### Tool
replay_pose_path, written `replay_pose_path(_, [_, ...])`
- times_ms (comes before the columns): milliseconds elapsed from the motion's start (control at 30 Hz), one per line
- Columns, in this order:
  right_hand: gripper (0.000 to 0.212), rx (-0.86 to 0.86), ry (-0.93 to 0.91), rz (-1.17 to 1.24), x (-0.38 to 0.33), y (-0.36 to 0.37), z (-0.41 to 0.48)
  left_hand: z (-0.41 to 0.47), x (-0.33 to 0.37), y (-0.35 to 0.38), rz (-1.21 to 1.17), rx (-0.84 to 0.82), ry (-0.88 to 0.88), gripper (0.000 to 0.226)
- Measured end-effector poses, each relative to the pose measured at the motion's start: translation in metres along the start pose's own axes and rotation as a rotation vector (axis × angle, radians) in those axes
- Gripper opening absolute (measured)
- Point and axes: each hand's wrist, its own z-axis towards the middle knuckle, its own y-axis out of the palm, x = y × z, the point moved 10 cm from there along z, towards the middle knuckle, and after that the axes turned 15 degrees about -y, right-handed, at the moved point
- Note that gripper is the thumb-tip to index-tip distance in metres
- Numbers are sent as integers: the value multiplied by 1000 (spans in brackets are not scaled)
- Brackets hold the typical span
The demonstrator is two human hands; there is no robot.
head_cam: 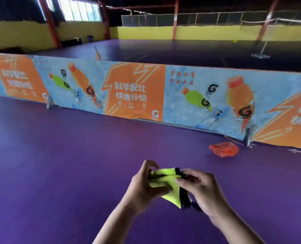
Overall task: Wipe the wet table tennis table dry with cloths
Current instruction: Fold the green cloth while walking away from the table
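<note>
A yellow-green cloth (164, 174) with a dark edge is stretched between the two hands, up over the purple floor (58, 155). The left hand (143, 184) grips its bunched left part with curled fingers. The right hand (201, 190) pinches the dark-edged side. Farther off, an orange plastic bag (223, 149) lies on the floor beside the printed barrier (134, 92).

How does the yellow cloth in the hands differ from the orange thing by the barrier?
The yellow-green cloth is pinched between left hand and right hand; the orange bag lies untouched on the purple floor. The cloth looks matte with a dark edge; the bag looks glossy, translucent. Both are crumpled.
</note>
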Motion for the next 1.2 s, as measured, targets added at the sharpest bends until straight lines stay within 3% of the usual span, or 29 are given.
replay_pose_path(167, [17,307,-105,-96,2,-106,86,151,49,46,-33,-197,59,47])
replay_pose_path(267, [15,426,-102,-82,29,-165,155,257,49,39,-15,-53,28,24])
replay_pose_path(400, [12,279,46,-273,102,-197,282,359,53,45,-54,-93,-95,13])
replay_pose_path(467, [11,203,91,-334,135,-201,350,405,59,46,-19,-130,-153,24])
replay_pose_path(567, [12,236,97,-358,167,-206,449,484,69,33,-17,-126,-189,38])
replay_pose_path(667, [14,249,133,-185,195,-185,536,560,84,18,-54,-102,-194,38])
replay_pose_path(767, [21,216,184,-56,222,-161,622,647,102,25,-26,-93,-82,5])
replay_pose_path(867, [12,258,206,69,249,-156,709,741,125,34,-66,-42,-25,40])
replay_pose_path(933, [8,328,251,132,265,-162,762,805,147,41,-50,-31,16,51])
replay_pose_path(967, [6,358,273,163,274,-164,787,837,156,44,-33,-49,24,53])
replay_pose_path(1067, [40,401,291,263,281,-172,863,923,197,51,92,-152,45,53])
replay_pose_path(1100, [40,439,279,288,283,-181,891,954,209,53,116,-179,44,51])
replay_pose_path(1200, [14,507,233,281,286,-218,961,1037,242,61,36,-254,8,38])
